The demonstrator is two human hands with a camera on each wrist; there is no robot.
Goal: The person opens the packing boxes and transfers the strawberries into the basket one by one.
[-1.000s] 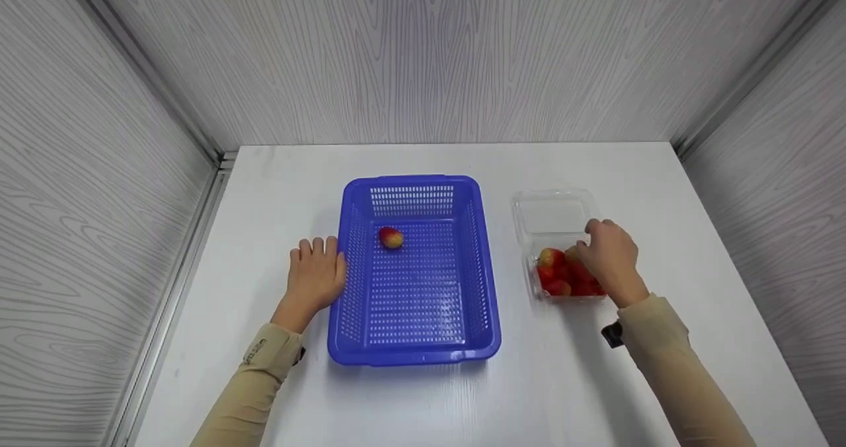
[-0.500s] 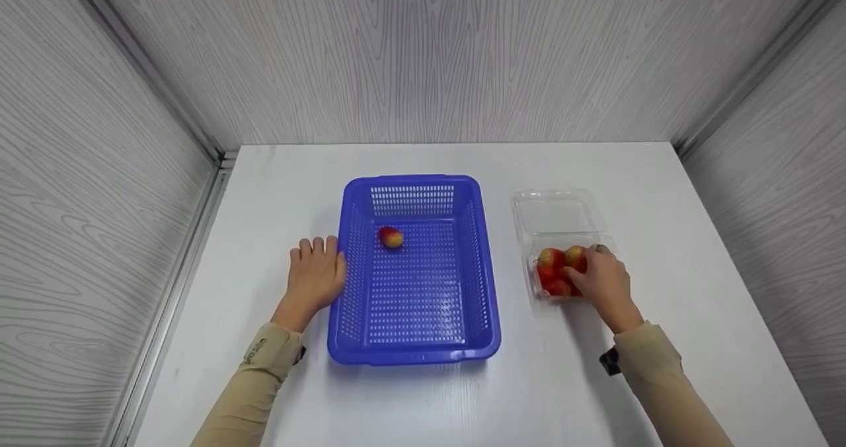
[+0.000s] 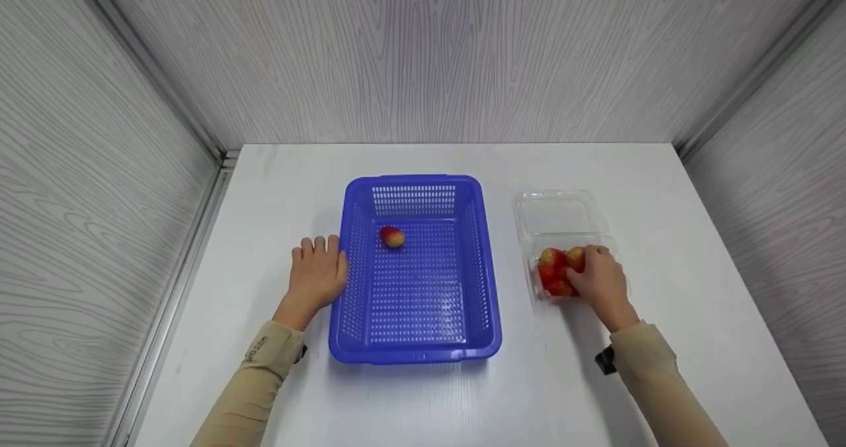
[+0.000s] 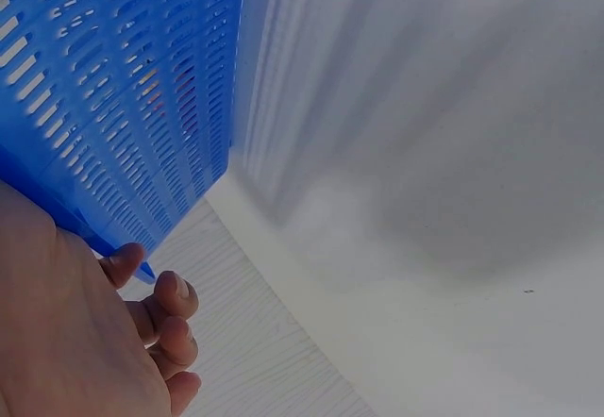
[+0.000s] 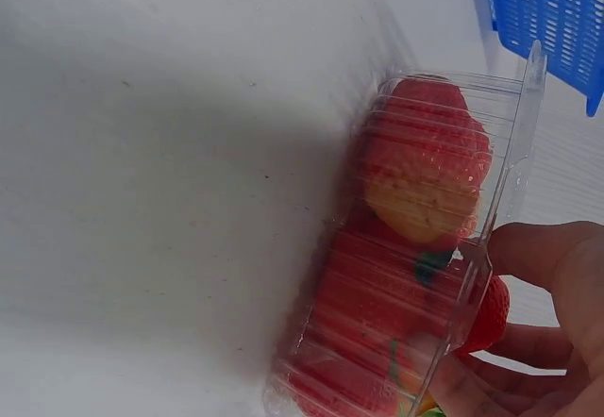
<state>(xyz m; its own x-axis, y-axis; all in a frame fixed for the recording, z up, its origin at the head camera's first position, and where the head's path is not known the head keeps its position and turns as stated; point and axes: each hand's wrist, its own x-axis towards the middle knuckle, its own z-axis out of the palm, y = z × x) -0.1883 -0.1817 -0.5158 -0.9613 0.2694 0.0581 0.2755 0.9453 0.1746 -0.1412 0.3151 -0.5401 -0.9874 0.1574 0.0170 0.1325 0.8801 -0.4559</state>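
We are looking at grey wood-grained walls [image 3: 423, 57] that are rising behind and on both sides of a white tabletop [image 3: 416, 407]. Near its middle, a rectangular blue plastic basket [image 3: 416, 355] with perforated sides and floor is sitting upright. Two long tan sleeves [image 3: 248, 394] are reaching in from the near edge. To the right of the basket and apart from it, a clear plastic hinged container [image 3: 562, 240] is standing, its lid [image 3: 558, 212] lying folded back on the far side.

We are seeing the left hand [image 3: 316, 275] gripping the basket's left rim: its thumb is lying on the rim, while the other fingers [image 4: 176, 341] are bending loosely outside it. The right hand [image 3: 603, 282] is reaching into the right part of the container, and its thumb and fingers [image 5: 535, 345] are gripping a red, dimpled, strawberry-like fruit [image 5: 489, 315], which we are seeing only in part.

Around that one, more red-and-yellow fruits [image 3: 552, 257] are lying crowded together inside the container; the hand is hiding some of them, so we are not counting. A single red-and-yellow oval fruit [image 3: 392, 237] is resting on the basket's floor, towards the far left.
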